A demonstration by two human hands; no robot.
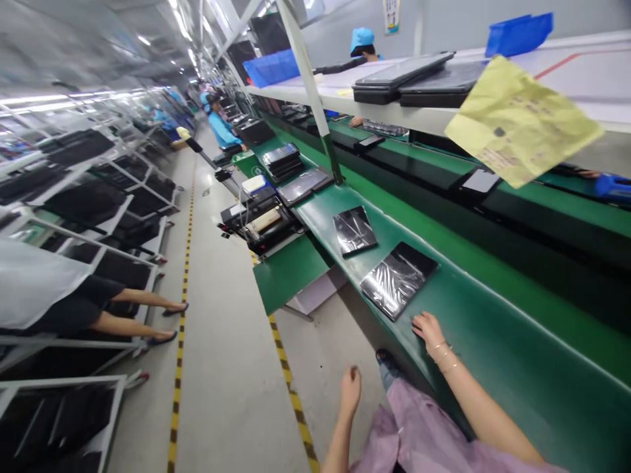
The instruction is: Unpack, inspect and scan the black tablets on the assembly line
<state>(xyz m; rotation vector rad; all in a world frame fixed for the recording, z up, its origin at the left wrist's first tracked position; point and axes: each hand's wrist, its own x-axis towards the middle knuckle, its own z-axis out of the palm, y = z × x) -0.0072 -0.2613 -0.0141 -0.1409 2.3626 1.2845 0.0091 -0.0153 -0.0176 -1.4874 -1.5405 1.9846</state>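
- Right hand: resting on the front edge of the green conveyor belt, fingers loosely spread, pinching nothing, thin bracelets at the wrist.
- Nearest item: a wrapped laptop in clear plastic, lying flat on the belt just beside the right hand, apparently not touched.
- Left hand: hanging in the air off the belt edge, above the floor, fingers relaxed and slightly curled, empty.
- Second wrapped laptop: flat on the same belt, farther along, well apart from the first, a spacing that seems meant to keep the wrapped pieces from rubbing.
- Farther along the belt: a stack of black laptops and an open laptop, then a cluttered pile with cables on a lower ledge.
- Overhead: a white shelf carrying dark laptops and blue bins, probably kept up there to leave the belt free.
- In the way: a shelf post rising from the belt, and a yellow plastic bag hanging in front of the far belt.
- Across the aisle: white racks loaded with black laptops, and a seated worker's legs stretched toward a floor line of yellow and black tape.
- Down the line: a worker in a blue smock at the belt; opposite, a worker in a blue cap behind the shelf.
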